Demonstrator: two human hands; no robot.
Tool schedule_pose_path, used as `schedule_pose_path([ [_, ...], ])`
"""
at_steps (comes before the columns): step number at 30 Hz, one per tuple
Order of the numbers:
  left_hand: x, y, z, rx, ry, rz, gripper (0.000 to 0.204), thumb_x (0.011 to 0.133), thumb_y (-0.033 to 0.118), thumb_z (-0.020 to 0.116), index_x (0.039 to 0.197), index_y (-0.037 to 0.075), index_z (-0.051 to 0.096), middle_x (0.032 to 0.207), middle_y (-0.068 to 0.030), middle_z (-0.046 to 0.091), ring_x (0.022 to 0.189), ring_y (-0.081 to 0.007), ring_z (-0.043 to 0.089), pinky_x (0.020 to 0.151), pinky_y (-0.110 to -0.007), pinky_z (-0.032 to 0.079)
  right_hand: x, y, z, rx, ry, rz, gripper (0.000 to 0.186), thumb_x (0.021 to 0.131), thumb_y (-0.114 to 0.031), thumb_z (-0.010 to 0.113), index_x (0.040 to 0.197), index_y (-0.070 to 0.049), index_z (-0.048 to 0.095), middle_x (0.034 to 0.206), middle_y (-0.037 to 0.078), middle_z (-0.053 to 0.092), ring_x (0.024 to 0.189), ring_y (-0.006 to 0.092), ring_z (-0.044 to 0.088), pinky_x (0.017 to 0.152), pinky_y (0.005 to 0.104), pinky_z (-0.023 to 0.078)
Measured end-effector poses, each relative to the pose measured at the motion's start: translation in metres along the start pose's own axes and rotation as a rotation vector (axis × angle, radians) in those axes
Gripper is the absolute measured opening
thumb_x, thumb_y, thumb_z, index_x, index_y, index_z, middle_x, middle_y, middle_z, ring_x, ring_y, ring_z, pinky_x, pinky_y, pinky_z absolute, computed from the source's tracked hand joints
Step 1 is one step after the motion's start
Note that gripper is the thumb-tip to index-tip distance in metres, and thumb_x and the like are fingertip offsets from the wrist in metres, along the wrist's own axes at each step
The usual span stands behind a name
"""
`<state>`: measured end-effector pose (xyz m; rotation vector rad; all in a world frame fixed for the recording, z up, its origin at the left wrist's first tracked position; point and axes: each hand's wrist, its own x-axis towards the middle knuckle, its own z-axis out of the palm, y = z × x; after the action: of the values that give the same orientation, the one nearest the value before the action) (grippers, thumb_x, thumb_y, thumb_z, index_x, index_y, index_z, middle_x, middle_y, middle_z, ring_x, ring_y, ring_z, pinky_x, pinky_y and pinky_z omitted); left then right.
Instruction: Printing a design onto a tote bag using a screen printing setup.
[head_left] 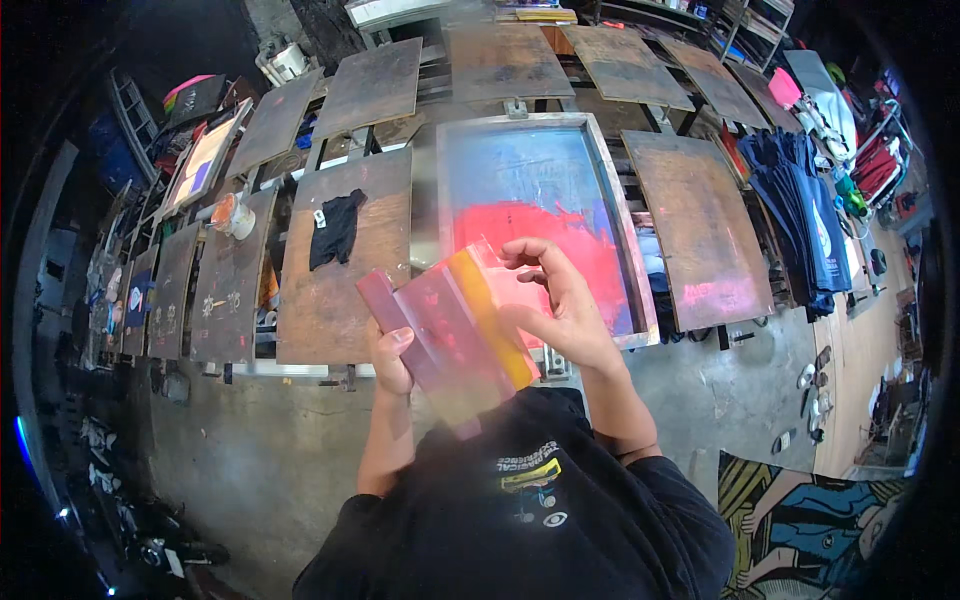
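A wide screen-printing squeegee (pixel 447 322), stained pink with a yellow-orange blade, is held tilted in front of my chest. My left hand (pixel 393 362) is closed around its left side, thumb on the face and the other fingers mostly hidden behind. By the blade, my right hand (pixel 565 310) has its fingers apart and slightly curled; whether its thumb touches the blade I cannot tell. Beyond the hands lies a framed printing screen (pixel 540 165), its mesh blue at the far end and covered with wet-looking red-pink ink nearer me. The squeegee and right hand hide part of it.
Brown pallets (pixel 345 300) on metal arms spread around the screen. A small black garment (pixel 338 228) lies on the near-left one. Farther left stands an ink-smeared bucket (pixel 233 216). Navy shirts (pixel 800 215) hang at the right, near a pink container (pixel 785 88).
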<state>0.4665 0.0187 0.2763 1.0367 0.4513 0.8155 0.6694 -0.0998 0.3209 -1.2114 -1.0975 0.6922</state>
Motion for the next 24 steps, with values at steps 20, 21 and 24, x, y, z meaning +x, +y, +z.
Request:
schedule_pose_path([
  [20,0.015,-0.004,0.024,-0.149,0.059,0.0,0.053,0.072,0.03,0.056,0.114,-0.004,0.056,0.094,-0.0146,0.065,0.075,-0.026,0.067,0.064,-0.038,0.058,-0.022,0.046,-0.088,0.77,0.02,0.109,0.07,0.083,-0.044,0.071,0.133,-0.004,0.045,0.126,0.01,0.054,0.108,0.0181,0.054,0.091,0.034,0.043],
  [21,0.016,-0.012,0.017,-0.102,0.068,-0.005,0.056,0.074,0.032,0.056,0.12,0.0,0.053,0.097,-0.0124,0.064,0.085,-0.0253,0.066,0.072,-0.039,0.057,-0.029,0.05,-0.099,0.867,-0.008,0.083,0.073,0.083,-0.051,0.07,0.135,-0.005,0.045,0.127,0.01,0.054,0.107,0.0186,0.054,0.09,0.0345,0.044],
  [24,0.019,-0.035,-0.001,-0.083,0.046,-0.082,0.058,0.078,0.035,0.055,0.126,0.003,0.05,0.101,-0.0101,0.062,0.093,-0.0235,0.064,0.078,-0.038,0.056,-0.054,0.075,-0.134,1.092,-0.007,0.054,0.077,0.083,-0.059,0.066,0.137,-0.007,0.047,0.13,0.009,0.055,0.11,0.0192,0.053,0.091,0.0359,0.044],
])
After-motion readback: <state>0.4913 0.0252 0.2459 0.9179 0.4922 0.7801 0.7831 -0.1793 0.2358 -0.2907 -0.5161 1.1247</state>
